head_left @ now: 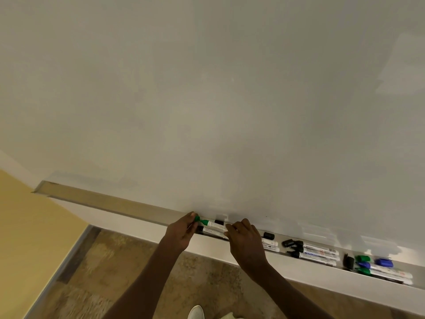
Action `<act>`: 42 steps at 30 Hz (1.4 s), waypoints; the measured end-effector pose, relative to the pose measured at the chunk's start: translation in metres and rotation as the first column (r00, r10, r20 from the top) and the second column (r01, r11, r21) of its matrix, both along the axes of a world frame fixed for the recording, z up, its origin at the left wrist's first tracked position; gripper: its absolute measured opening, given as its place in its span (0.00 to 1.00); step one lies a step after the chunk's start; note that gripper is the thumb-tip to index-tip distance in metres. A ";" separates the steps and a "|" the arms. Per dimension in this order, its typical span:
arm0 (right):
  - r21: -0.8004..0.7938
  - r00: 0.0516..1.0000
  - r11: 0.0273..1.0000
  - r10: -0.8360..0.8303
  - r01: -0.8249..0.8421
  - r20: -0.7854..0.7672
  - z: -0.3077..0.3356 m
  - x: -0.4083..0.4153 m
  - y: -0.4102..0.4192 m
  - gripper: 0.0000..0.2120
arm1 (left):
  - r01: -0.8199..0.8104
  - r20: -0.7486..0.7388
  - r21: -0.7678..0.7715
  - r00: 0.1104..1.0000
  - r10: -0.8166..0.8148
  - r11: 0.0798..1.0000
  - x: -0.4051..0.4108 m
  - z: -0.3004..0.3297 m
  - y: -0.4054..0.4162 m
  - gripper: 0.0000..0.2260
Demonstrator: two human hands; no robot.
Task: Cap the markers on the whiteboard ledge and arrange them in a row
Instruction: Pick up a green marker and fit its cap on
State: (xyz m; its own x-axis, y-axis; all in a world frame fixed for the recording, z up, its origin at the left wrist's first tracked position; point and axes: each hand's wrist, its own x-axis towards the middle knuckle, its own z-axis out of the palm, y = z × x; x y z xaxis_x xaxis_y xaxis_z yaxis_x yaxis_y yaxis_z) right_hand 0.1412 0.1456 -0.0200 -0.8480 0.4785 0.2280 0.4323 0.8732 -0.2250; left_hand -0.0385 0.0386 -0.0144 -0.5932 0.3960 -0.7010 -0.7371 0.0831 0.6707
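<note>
So from my head view, both hands are up at the long pale whiteboard ledge (142,214) that runs along the bottom of the big white board (207,88). The left hand (181,231) has its grip pinching the green cap end of a white-barrelled green marker (207,222), and the right hand (243,238) is curled over the other end of that same marker, fingers closed on the barrel as far as I can see. Can't tell if the cap is fully seated, it's tiny in the picture.

Right below it there's a white marker with a black end (212,231) lying on the ledge, partly hidden by both hands. Further right sits a loose black cap (268,236), then a bunch of 3 white black-tipped markers (318,252) lying side by side with a loose black cap just at their left. At the far right there's a green and blue marker cluster (381,271) with loose blue and green caps beside it.

Below the ledge I see speckled tan floor (128,272) and a white shoe tip (196,311).
</note>
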 end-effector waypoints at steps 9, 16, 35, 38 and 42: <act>0.009 1.000 1.000 0.026 -0.026 0.011 0.003 -0.003 -0.002 0.14 | -0.143 0.128 0.040 0.982 0.137 0.989 0.007 0.005 0.003 0.06; 0.020 0.999 0.999 0.044 -0.045 0.021 0.009 -0.002 -0.002 0.15 | -0.171 0.152 0.061 0.975 0.160 0.983 0.009 0.009 -0.002 0.07; -0.480 0.999 0.877 0.005 -0.024 -0.040 0.020 -0.027 -0.025 0.17 | -0.049 0.037 0.108 0.998 0.046 0.993 0.032 0.014 0.000 0.07; -0.515 0.997 0.855 0.021 -0.055 -0.072 0.018 -0.028 -0.014 0.15 | -0.035 0.010 0.127 0.999 0.034 0.991 0.028 0.015 0.000 0.09; -0.456 0.998 0.890 0.047 -0.019 0.048 0.016 -0.029 0.007 0.14 | -0.052 -0.068 0.078 0.996 0.057 0.996 0.025 0.017 0.004 0.09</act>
